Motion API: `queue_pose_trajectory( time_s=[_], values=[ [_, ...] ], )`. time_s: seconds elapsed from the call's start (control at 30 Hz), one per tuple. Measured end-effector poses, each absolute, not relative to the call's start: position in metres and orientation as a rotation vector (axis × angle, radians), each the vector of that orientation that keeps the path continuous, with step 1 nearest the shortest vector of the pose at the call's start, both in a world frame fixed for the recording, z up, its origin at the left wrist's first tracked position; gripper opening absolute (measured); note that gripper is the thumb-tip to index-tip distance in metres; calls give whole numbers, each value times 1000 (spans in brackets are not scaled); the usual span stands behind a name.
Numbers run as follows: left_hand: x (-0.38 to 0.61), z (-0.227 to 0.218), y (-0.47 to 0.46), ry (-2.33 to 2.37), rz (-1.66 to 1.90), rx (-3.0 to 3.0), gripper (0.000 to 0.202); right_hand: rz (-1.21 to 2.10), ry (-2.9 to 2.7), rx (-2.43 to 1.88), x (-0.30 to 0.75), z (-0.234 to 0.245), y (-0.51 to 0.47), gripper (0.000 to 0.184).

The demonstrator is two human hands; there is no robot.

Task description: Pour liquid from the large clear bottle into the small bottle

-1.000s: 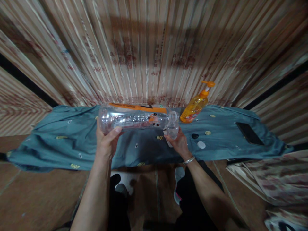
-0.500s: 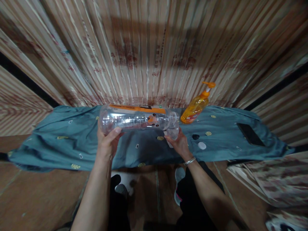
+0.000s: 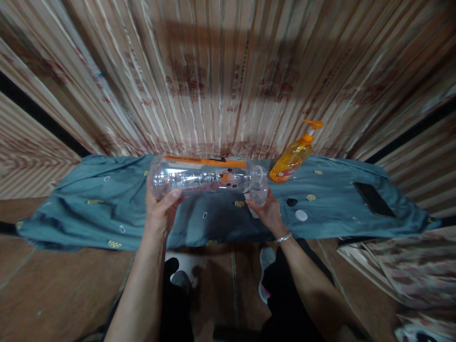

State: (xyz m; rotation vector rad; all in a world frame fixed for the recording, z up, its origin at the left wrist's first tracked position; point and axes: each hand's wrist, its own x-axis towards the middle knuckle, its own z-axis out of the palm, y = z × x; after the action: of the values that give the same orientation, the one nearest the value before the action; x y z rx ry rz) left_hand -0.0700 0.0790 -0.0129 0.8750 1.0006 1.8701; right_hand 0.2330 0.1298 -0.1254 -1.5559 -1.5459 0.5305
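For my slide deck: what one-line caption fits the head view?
Left hand holds a clear plastic bottle sideways over teal cloth; right hand at its neck.

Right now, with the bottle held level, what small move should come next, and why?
Probably the left hand should lift its end of the bottle slightly: it lies level, mouth at the cup in the right hand, so little would pour.
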Motion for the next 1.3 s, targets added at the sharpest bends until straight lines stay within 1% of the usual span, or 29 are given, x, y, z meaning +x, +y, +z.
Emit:
queue_pose_trajectory(
  time_s=[0.2,0.43,0.63,0.87,0.97,1.13,1.3],
  values=[
    [-79,-17,79,1004,1809,887,93,513,-1550,-1533,236,-129,132,71],
    [-74,-16,77,1031,1849,911,101,491,-1545,-1550,235,-127,133,71],
    [-76,-19,78,1067,1851,911,97,512,-1542,-1546,235,-129,133,66],
    [-75,-26,79,1032,1899,942,86,498,-1538,-1511,236,-129,133,74],
    [-76,-29,79,1038,1902,953,88,499,-1533,-1509,237,-130,133,76],
    [-76,-30,76,1050,1897,956,88,473,-1536,-1556,238,-131,134,73],
    [-77,-29,76,1054,1897,951,90,483,-1543,-1576,239,-132,135,78]
  ],
)
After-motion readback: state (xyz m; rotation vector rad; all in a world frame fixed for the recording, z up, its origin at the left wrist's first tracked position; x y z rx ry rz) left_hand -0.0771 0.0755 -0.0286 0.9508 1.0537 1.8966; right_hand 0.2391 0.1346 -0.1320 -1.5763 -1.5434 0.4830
